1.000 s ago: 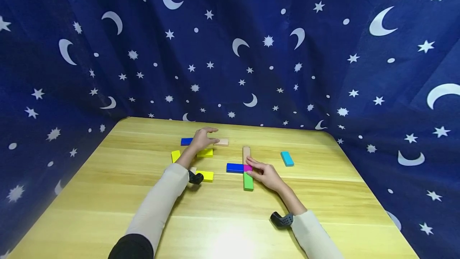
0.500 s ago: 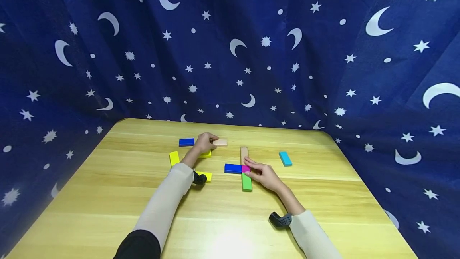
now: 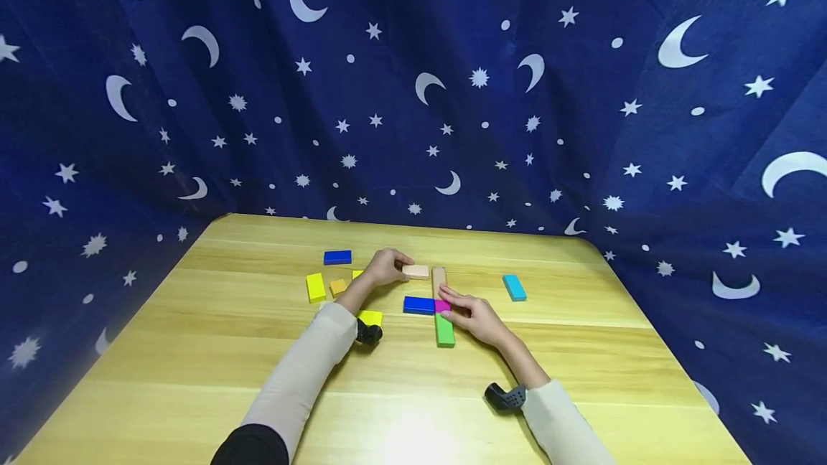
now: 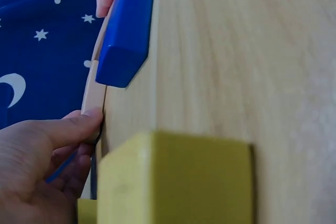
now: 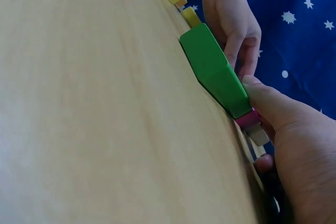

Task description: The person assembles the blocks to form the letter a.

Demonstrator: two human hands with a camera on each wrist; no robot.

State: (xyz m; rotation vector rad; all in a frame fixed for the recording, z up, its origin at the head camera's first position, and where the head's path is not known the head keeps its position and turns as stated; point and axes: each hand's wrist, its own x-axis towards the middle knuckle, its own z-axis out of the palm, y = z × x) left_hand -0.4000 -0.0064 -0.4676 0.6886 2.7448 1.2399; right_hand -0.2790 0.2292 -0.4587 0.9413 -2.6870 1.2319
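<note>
My left hand (image 3: 384,268) pinches a pale wooden block (image 3: 417,273) by its left end, thumb and fingers visible on it in the left wrist view. The block's other end lies close to a second wooden block (image 3: 438,280) that points away from me. My right hand (image 3: 477,316) has thumb and fingertips around a small magenta block (image 3: 442,306). Against that block meet a blue block (image 3: 418,306) on its left, a green block (image 3: 444,331) on the near side and the second wooden block on the far side. The right wrist view shows my thumb beside the green block (image 5: 212,61).
Left of the group lie a blue block (image 3: 337,257), yellow blocks (image 3: 316,288) and a small orange block (image 3: 338,288), some partly behind my left arm. A light-blue block (image 3: 514,288) lies to the right. A starry blue curtain (image 3: 413,92) borders the wooden table (image 3: 194,379).
My left hand has closed on the pale wooden block and slid it right and slightly nearer, toward the joined blocks. My right hand has stayed at the magenta block.
</note>
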